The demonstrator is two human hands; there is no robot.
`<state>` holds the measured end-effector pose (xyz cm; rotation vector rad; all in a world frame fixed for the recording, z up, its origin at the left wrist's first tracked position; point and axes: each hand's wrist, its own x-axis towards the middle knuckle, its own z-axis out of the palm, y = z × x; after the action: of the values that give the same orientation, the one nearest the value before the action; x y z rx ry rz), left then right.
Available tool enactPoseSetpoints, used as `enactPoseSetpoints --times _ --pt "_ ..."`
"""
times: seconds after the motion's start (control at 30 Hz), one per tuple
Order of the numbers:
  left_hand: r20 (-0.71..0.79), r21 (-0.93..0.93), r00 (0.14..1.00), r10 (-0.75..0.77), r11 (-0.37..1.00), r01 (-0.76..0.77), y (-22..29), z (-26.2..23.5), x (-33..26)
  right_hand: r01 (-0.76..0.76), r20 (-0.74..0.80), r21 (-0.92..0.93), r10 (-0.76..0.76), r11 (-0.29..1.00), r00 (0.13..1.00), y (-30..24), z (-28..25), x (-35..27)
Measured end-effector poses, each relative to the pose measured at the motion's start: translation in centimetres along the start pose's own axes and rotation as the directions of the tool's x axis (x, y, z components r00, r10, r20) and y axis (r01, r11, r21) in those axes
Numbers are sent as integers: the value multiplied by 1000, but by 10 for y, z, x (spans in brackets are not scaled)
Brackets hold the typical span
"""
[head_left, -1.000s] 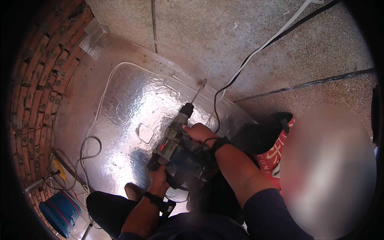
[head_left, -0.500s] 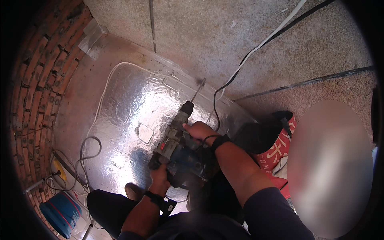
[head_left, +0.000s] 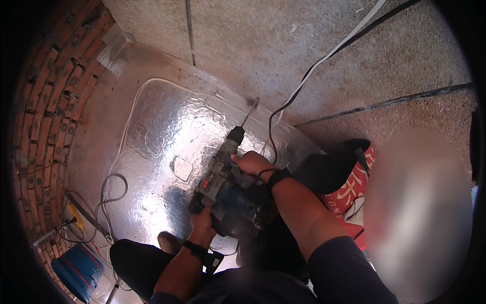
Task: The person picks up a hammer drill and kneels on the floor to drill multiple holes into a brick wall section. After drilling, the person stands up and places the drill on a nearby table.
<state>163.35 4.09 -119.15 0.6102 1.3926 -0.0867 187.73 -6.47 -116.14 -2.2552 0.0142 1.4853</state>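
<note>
A grey and dark rotary hammer drill (head_left: 215, 177) lies across the middle of the view, pointing up and slightly right. Its long bit (head_left: 249, 114) runs from the black chuck to the bottom of the rough wall, where a dark spot surrounds the tip. How deep the tip sits I cannot tell. My left hand (head_left: 203, 223) is closed round the rear of the drill, fingers partly hidden. Farther forward, my right hand (head_left: 254, 164) grips the drill's right side behind the chuck, with most fingers out of sight. Both wrists wear black bands.
Shiny foil-like sheeting (head_left: 152, 137) covers the floor. A white cable (head_left: 124, 134) loops over it, and white and black cables (head_left: 324, 61) hang along the wall (head_left: 263, 45). Bricks (head_left: 48, 116) rise at left above a blue bucket (head_left: 78, 271). A red mat (head_left: 349, 195) lies right.
</note>
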Motion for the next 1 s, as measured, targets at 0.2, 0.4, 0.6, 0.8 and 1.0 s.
enactPoseSetpoints --times 0.2,0.4,0.6,0.8,1.0 --pt "-8 -3 999 -35 999 35 -5 2 1 58 -21 -10 -58 998 998 4 -2 1" --pt "-22 6 999 -24 1000 24 -3 4 -3 53 -15 7 -53 999 999 2 -4 -2" --pt "-25 36 999 -20 999 21 -1 5 -2 41 -22 -34 -42 999 999 -3 -4 -7" --pt "-5 19 1000 -22 1000 22 0 5 -1 63 -42 -65 -66 996 997 4 0 1" --pt "3 -12 1000 26 1000 -26 -7 3 5 79 -60 -153 -89 985 994 7 1 5"
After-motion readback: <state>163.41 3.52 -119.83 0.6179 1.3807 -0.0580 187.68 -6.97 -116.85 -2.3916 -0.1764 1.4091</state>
